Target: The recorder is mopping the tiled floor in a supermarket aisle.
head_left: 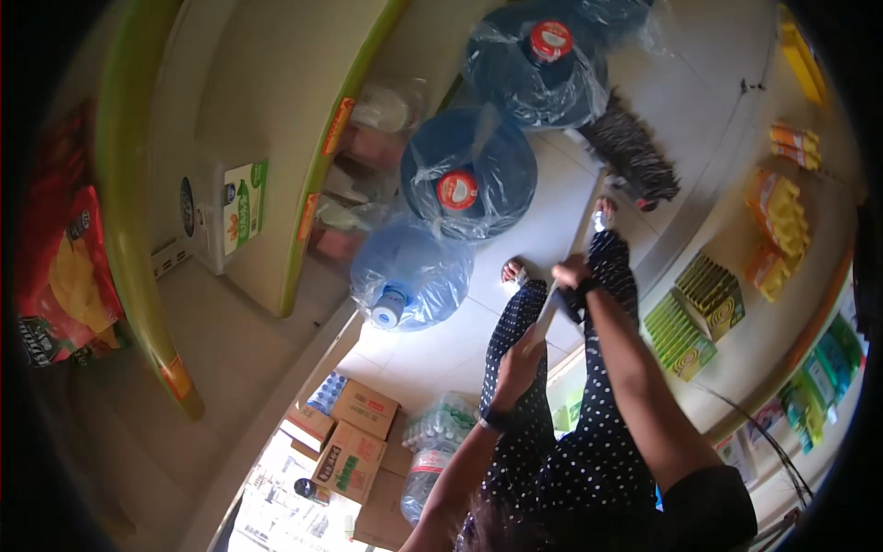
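Observation:
A mop (631, 147) with a shaggy grey head rests on the tiled floor ahead of my feet. Its pale handle slants back toward me between my legs. My right hand (572, 273) is wrapped round the handle, higher in the picture and nearer the mop head. Lower down, my left hand (518, 370) grips the same handle. To the left of the handle stand large blue water jugs under clear plastic: one with a red cap (469, 175), another red-capped one (536, 64) beyond it touching the mop head's left side, and a paler jug (411, 271) with a white cap.
Shelves with green edges (345, 110) rise on the left, holding bagged snacks (74, 267). On the right, a curved shelf (736, 285) carries green boxes (681, 333) and yellow packets (777, 212). Cardboard boxes (363, 409) and wrapped bottles (441, 423) stand at lower left.

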`<state>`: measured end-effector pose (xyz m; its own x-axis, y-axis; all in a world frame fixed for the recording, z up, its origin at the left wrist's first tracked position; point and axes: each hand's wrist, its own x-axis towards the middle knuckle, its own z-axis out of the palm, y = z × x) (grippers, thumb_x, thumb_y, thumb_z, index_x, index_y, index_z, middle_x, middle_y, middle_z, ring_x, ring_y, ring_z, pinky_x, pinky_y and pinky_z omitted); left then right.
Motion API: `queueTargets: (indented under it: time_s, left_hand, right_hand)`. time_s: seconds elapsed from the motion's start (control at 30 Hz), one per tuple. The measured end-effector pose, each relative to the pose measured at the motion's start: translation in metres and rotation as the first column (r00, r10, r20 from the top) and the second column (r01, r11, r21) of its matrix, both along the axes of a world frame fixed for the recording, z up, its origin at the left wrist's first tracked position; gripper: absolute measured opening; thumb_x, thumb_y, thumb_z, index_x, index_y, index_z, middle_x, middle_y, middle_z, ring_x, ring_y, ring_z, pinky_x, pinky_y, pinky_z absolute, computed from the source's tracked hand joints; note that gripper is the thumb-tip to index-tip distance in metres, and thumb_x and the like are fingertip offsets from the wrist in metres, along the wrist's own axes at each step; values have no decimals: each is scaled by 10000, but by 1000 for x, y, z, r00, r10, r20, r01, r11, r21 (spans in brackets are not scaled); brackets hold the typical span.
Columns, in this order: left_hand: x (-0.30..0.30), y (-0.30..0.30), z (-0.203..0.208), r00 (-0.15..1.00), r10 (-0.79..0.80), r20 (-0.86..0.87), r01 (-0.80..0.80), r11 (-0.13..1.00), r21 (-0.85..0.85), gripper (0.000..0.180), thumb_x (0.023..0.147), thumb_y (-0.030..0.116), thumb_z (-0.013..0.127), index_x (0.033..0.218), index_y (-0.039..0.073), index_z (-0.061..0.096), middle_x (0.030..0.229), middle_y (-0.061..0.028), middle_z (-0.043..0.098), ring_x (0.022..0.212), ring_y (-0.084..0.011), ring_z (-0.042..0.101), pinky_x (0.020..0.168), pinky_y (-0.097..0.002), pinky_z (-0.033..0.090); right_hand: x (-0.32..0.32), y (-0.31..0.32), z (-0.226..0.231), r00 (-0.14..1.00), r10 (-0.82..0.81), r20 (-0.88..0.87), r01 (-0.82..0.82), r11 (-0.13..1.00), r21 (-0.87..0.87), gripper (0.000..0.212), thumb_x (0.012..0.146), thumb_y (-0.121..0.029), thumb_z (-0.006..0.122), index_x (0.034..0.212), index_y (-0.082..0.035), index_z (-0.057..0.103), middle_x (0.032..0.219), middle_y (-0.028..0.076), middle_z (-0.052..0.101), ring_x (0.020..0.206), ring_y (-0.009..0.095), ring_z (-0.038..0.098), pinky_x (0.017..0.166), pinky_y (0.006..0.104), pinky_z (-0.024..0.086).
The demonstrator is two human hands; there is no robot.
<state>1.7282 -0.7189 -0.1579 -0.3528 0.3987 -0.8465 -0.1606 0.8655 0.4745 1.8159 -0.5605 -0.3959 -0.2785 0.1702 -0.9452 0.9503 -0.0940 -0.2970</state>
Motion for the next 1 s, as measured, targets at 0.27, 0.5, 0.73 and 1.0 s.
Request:
queueTargets:
  time_s: [0.27,0.5,0.73,1.0]
  left_hand:
    - [-1,-153,78,993,61,99,-34,966,-256,469,778,316,583,1175,82,495,750,-168,622,714,-108,567,600,-294,448]
    - [-33,-131,128,951,-307,39,290,842,-455,459,776,429,528,1171,196,502,789,-185,619,752,-316,604,635,-394,461]
    - [-7,-147,117,909,-397,-126,297,830,-472,348,806,350,502,1060,116,536,792,-204,597,717,-393,574,620,-472,446]
    - [-30,-244,51,832,-479,-281,496,868,-13,355,834,250,503,1133,60,482,1018,-184,549,940,-343,516,740,-438,430]
  right_hand:
    - [1,-210,85,998,-62,-33,59,995,-78,410,654,-344,495,660,63,541,768,265,577,853,366,519,838,403,350]
    - [-24,-249,100,983,134,125,-114,981,-160,392,655,-304,488,745,65,590,850,260,592,889,311,572,809,370,413]
    - [-14,-263,123,750,-601,277,662,691,-292,472,698,-213,630,963,111,414,753,222,571,698,309,602,670,363,511]
    - [-29,-341,180,289,-884,366,846,58,-529,318,846,-248,523,971,24,417,676,153,539,570,270,583,533,414,519]
